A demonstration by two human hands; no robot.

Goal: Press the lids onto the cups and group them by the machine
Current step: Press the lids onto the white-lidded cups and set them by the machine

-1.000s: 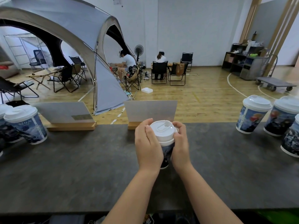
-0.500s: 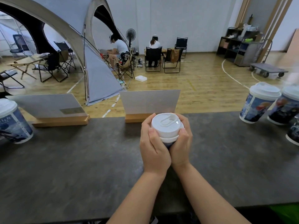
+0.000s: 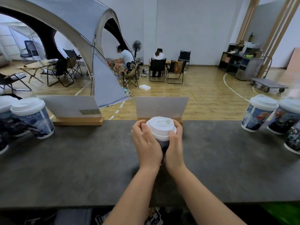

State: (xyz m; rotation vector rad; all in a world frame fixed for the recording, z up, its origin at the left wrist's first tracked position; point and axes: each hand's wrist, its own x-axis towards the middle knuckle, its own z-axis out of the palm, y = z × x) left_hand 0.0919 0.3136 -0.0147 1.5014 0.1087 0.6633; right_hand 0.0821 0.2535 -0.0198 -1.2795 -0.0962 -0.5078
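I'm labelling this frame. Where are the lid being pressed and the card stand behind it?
lid (image 3: 159,125), head view, its raised top.
card stand (image 3: 160,107), head view, middle of its grey panel.

We see a grey tent (image 3: 78,30) at left — folding chairs (image 3: 157,69) beyond it. Two people (image 3: 159,54) sit by a fan (image 3: 136,46); a dolly (image 3: 267,86) stands at right.

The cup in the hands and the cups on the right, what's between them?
Only bare dark grey countertop lies between the held white-lidded paper cup and the right-side lidded printed cups, head view.
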